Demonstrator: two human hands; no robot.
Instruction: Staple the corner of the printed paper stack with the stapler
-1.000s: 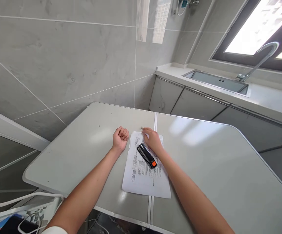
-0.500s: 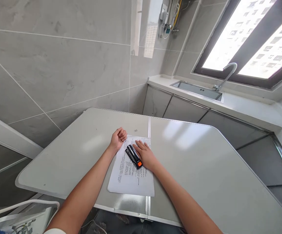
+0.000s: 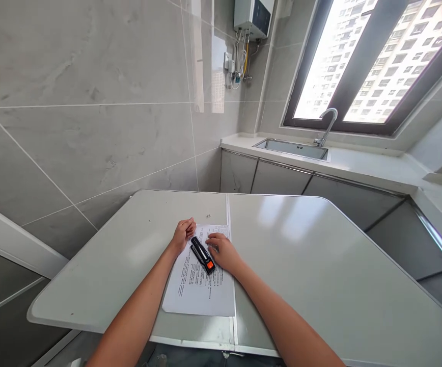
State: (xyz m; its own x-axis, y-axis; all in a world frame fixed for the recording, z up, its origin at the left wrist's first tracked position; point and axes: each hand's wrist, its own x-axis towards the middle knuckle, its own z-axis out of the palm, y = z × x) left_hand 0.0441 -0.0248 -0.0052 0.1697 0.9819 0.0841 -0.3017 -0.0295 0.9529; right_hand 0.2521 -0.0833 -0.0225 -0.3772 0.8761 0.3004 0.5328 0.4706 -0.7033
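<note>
— Where is the stapler (image 3: 202, 254) lying?

— On the printed sheets (image 3: 200, 285), mid-table (image 3: 312, 244), between both hands. The right hand (image 3: 223, 251) is resting flat beside it, fingers spread, gripping nothing; the left hand (image 3: 183, 234) is lying curled, empty, at the paper's corner.

— Handling?

— Likely rigid and light; take it across the black body. The paper is looking limp. The sink (image 3: 292, 148) is showing nothing inside.

The table (image 3: 320, 265) carries one printed sheet (image 3: 200, 290) near its front edge and one black stapler (image 3: 202, 254) on that sheet. Two hands rest at the sheet's far edge: one left hand (image 3: 183, 234), one right hand (image 3: 224, 251).
</note>
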